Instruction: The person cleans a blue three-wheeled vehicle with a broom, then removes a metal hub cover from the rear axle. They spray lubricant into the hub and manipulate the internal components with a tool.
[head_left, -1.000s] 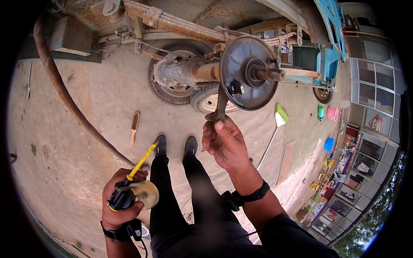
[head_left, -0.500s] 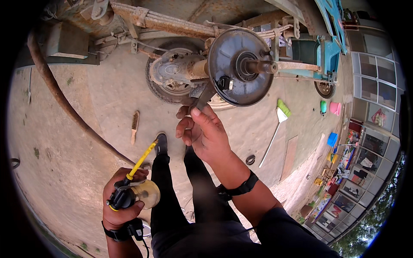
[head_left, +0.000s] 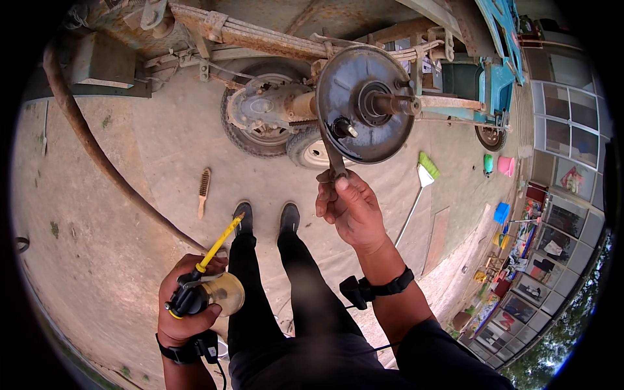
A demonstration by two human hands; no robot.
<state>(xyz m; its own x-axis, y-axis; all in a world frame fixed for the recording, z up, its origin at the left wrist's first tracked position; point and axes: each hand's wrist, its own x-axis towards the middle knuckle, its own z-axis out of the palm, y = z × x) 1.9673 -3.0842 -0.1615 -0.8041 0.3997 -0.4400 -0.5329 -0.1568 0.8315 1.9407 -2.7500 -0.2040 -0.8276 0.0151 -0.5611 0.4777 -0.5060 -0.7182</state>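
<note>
My left hand [head_left: 188, 292] is closed round an oil can [head_left: 229, 292] with a clear, yellowish body, black top and long yellow spout. The spout points up and away over my shoe. My right hand [head_left: 354, 211] pinches the lower end of a dark flat metal lever [head_left: 336, 158] between thumb and fingers. The lever's upper end runs behind the round dark brake backing plate [head_left: 331, 78], so its joint is hidden. A wet, shiny cam pin [head_left: 346, 129] sticks out of the plate's lower left. At the plate's middle is a threaded axle stub [head_left: 396, 104].
A rusty leaf spring [head_left: 260, 39] and axle housing [head_left: 260, 107] run overhead, with wheels behind. A wooden brush [head_left: 204, 193] lies on the floor at left, a green broom [head_left: 426, 172] at right. A long curved pole [head_left: 97, 149] slants down from the upper left.
My right hand has swung the lever's lower end to the right and slightly down, so it hangs more upright. The cam pin has turned with it. My left hand has barely moved.
</note>
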